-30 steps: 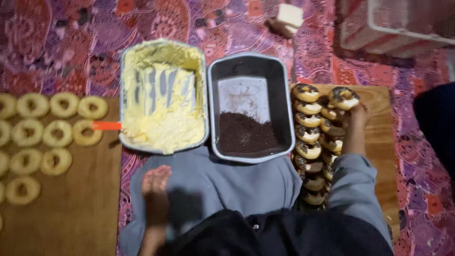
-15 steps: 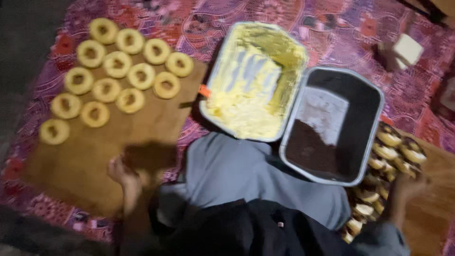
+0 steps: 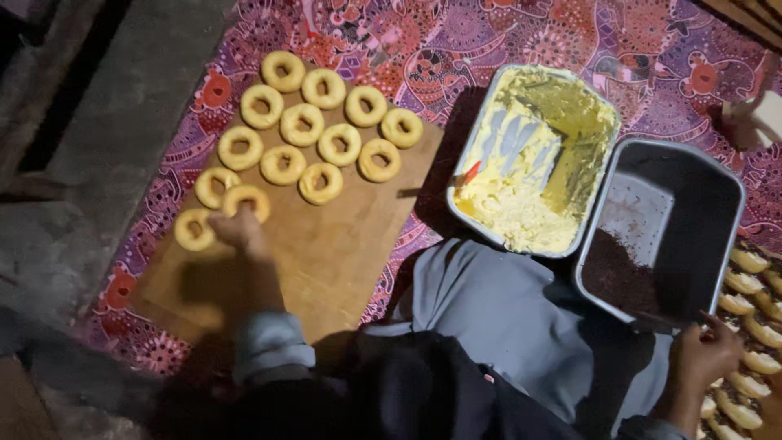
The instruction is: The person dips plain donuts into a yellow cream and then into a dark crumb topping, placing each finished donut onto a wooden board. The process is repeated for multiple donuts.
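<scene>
The left hand (image 3: 236, 232) has its fingers curled onto a plain ring (image 3: 246, 200) at the near end of the board (image 3: 326, 253). The fingers look closed on it, but the picture is dim there, so the grip is not sure. That ring lies touching the board, just beside another ring (image 3: 194, 230) at the board's left edge.

The right hand (image 3: 707, 354) is low on the right, fingers bent together around what may be a thin stick; it is too dark to tell. It sits just beside the row of topped rings (image 3: 745, 281) and near the corner of the dark tray (image 3: 717, 175).

Twelve plain rings (image 3: 326, 122) lie on the board in rows, all bare, with no cream on them. So most of the work looks left to do. The topped rings on the right look done, though only a few show at the edge.

Between the two hands are the cream tray (image 3: 489, 114), about half full with scrape marks, and the dark tray with brown crumbs (image 3: 615, 273) piled at its near end. Both trays rest on the patterned cloth (image 3: 456, 41), by the person's grey lap (image 3: 497, 310)
</scene>
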